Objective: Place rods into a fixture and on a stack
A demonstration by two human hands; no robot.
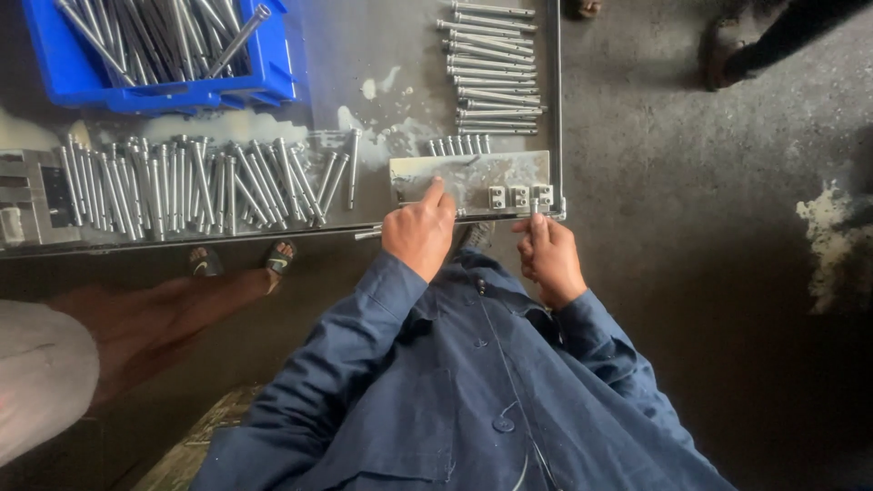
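Metal plate (473, 177) steadied by flat left hand (420, 232); right hand (548, 257) apparently pinches a pin (534, 207) (fingers curled).

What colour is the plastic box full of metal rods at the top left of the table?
The plastic box holding metal rods is bright blue, seen in the head view.

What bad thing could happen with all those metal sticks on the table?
The rods lie loose near the table edge, so some might roll onto the sandalled feet below. The right hand works close to the small blocks on the metal plate, so a finger could get pinched.
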